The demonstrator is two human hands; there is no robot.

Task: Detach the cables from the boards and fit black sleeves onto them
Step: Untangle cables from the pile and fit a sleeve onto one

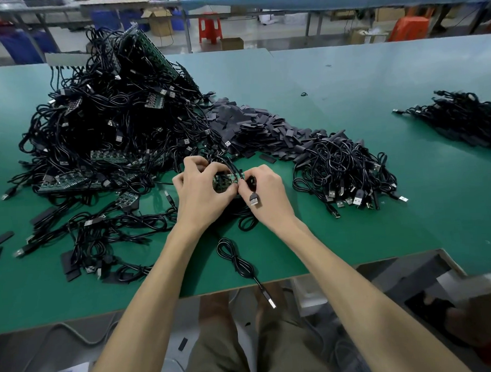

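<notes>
While the left hand (202,194) grips a green board (224,181) near the worktop's (353,231) front edge, the right hand (268,194) pinches its cable (253,198). Looks mid-detach; next probably needs a straight pull, then a black sleeve (253,126).

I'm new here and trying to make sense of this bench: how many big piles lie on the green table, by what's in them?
Tangled black cables with green circuit boards: 1
Flat black sleeves: 1
Loose coiled black USB cables: 1
Black cable bundles at the far right: 1
Total: 4
</notes>
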